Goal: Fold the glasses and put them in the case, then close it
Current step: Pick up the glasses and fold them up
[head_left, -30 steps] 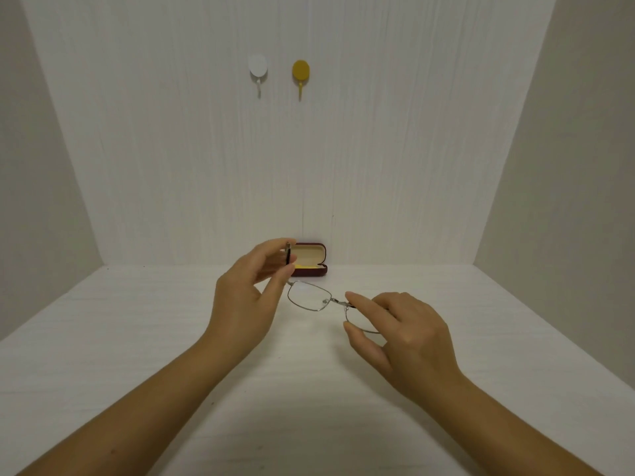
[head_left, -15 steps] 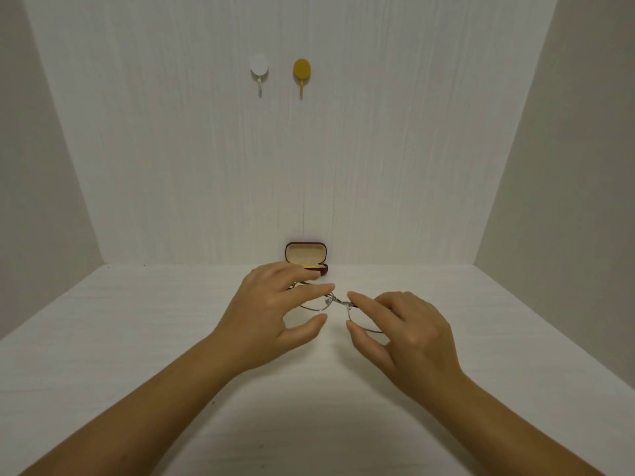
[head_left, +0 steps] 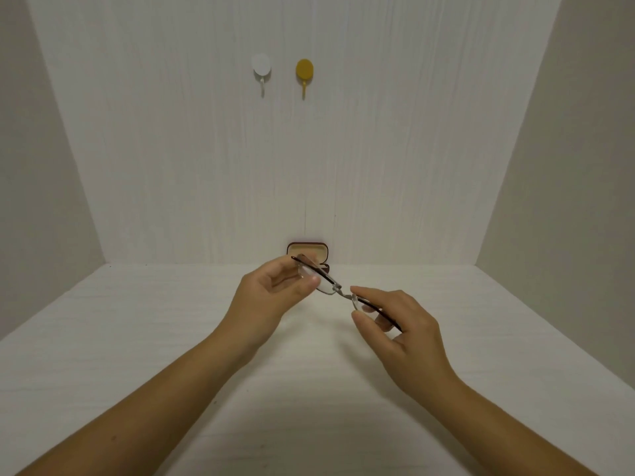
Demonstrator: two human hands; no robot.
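Item: glasses (head_left: 335, 287), thin metal frame with dark temples, held in the air above the table (head_left: 137, 338), between both our hands and in front of the case (head_left: 307, 253). Our left hand (head_left: 271, 293) is curled narrow around the left lens end, thumb and fingertips closed on the frame there, with one dark temple lying across its fingers. Our right hand (head_left: 398, 324) pinches the right lens end between thumb and forefinger, the other temple running back under its fingers. Whether both temples are folded fully flat we cannot tell; the frame is too fine to read. Case: dark red shell, pale lining, lid up, standing against the back wall (head_left: 378, 166), just beyond the left hand and empty as far as we can see. Also present: white hook (head_left: 261, 68) and yellow hook (head_left: 304, 72), high on the wall, well apart from the work. Hazards, in our judgement: the bridge is slender, and opposed pulls from two hands could twist it; a temple left half open could catch the case rim and keep the lid from shutting; fingertips on the lenses would smear them; a loose pinch during the carry forward could drop the frame onto the table.
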